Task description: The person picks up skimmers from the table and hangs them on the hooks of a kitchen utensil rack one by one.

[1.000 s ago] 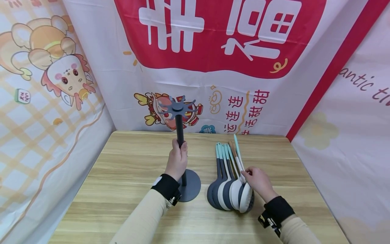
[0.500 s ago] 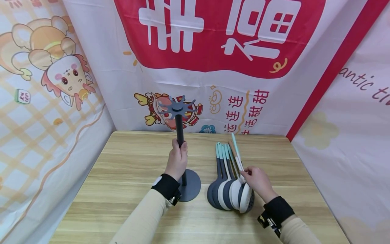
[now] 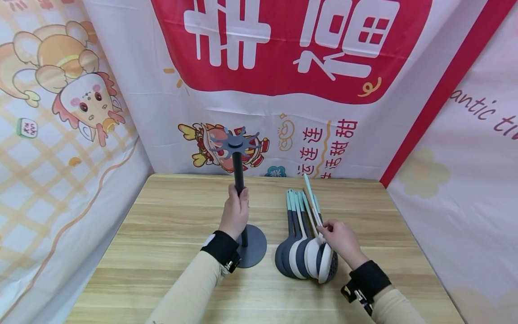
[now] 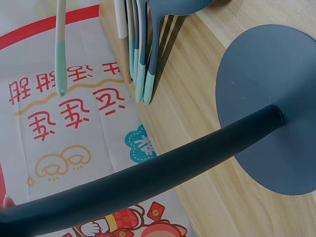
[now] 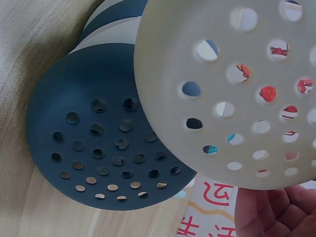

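Note:
My left hand (image 3: 234, 212) grips the dark pole of a utensil stand (image 3: 238, 168), which has a round base on the table and a ring of hooks on top. My right hand (image 3: 341, 240) pinches the neck of a white skimmer (image 5: 163, 49) with a mint-tipped handle. Its handle rises above the other utensils, and its perforated head fills much of the right wrist view. Beneath and beside it lies a dark perforated skimmer (image 5: 44, 113). Several more grey and white utensils (image 3: 289, 258) lie in an overlapping row to the left, handles pointing toward the back.
A wood-grain table (image 3: 162, 252) carries everything. Behind it hangs a printed backdrop (image 3: 344, 130) with red lettering, close to the table's back edge. Patterned cloths hang along the left and right sides.
The white skimmer's handle has tilted left, crossing over the other handles, and a mint handle now shows to its right. The left hand and the stand have stayed put.

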{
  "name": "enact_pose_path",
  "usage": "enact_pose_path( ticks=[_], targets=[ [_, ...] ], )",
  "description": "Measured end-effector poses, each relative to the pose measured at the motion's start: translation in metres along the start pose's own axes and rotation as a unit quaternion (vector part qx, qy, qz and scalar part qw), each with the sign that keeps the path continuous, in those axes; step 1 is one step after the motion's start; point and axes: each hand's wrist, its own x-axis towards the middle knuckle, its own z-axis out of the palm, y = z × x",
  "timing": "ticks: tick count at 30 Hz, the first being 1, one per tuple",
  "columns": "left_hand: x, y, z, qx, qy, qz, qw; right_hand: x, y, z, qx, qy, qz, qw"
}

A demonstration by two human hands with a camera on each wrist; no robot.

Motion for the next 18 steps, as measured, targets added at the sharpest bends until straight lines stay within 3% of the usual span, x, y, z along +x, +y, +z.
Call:
enact_pose_path(
  ticks=[18],
  targets=[
    [0.0000,-0.0006,-0.0003,0.001,0.000,0.002,1.0000,-0.0025,-0.0065,-0.0002,-0.008,0.009,-0.012,0.9999]
  ],
)
